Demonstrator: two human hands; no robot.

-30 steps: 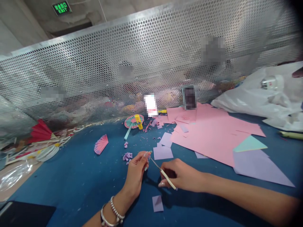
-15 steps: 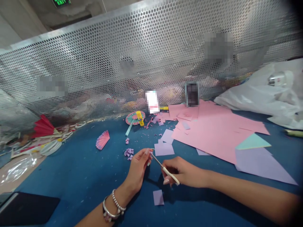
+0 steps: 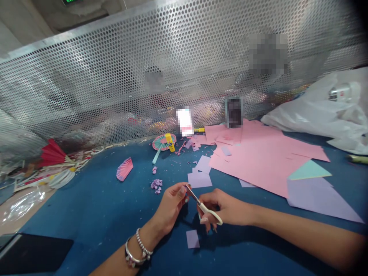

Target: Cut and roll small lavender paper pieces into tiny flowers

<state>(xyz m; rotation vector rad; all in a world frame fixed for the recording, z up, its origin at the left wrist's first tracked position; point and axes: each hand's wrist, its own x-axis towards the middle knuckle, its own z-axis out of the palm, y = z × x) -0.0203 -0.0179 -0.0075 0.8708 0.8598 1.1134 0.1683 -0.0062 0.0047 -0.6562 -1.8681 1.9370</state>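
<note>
No wording can be made out with certainty. At the upper left, the frame cuts off a green-lit sign (image 3: 69,1), leaving only the bottom of its glowing characters; the markings on the upright yellow glue stick (image 3: 170,142) and on the silvery cylindrical container (image 3: 340,92) are too small to read.

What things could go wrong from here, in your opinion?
The white-handled metal scissors reach to the fingers of the left hand, so a slip might nick them. The loose heap of tiny purple paper pieces lies close to that hand, and a careless sweep could scatter it.
</note>
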